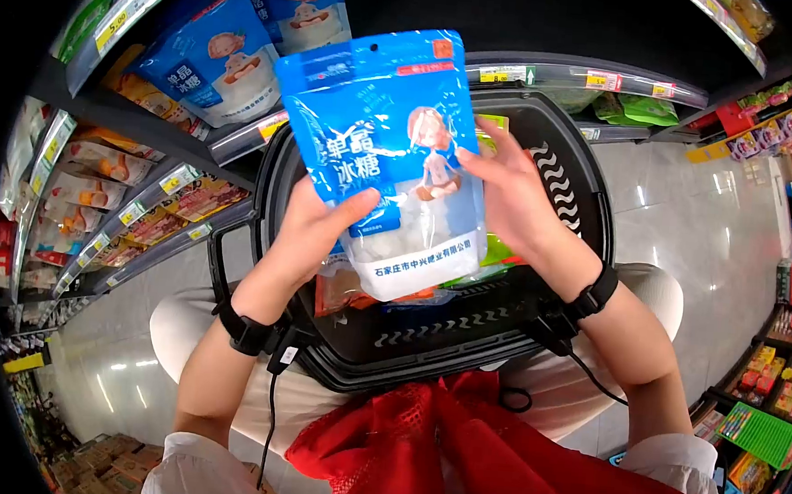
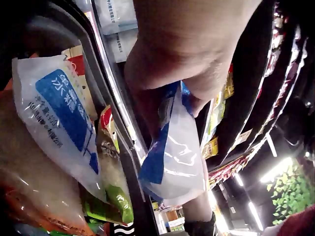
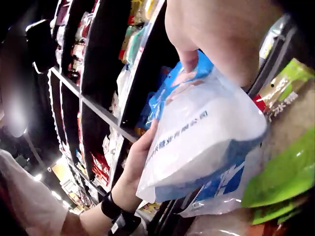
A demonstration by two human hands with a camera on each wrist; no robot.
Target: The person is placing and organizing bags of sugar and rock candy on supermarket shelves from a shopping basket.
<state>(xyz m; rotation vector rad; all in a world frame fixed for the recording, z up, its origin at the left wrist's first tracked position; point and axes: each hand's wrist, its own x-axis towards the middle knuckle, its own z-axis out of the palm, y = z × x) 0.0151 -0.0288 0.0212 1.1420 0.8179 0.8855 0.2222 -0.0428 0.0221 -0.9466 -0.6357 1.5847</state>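
A blue and white pouch of rock sugar (image 1: 393, 155) is held up in front of me, its printed face toward the head camera. My left hand (image 1: 310, 232) grips its left side, thumb across the front. On the other side my right hand (image 1: 523, 201) grips the right edge, with its thumb on the printed figure. The pouch hangs over a black shopping basket (image 1: 427, 332) and hides part of what lies in it. In the left wrist view, another rock sugar bag (image 2: 64, 113) lies in the basket. Beside it is a slim green-ended packet (image 2: 115, 182).
More blue pouches (image 1: 212, 60) stand on the shelf ahead and to the left. A shelf edge with price labels (image 1: 600, 80) runs just beyond the basket. Bagged goods (image 1: 97, 194) fill lower shelves at left. Tiled floor (image 1: 675, 202) lies to the right, before further shelves (image 1: 788, 348).
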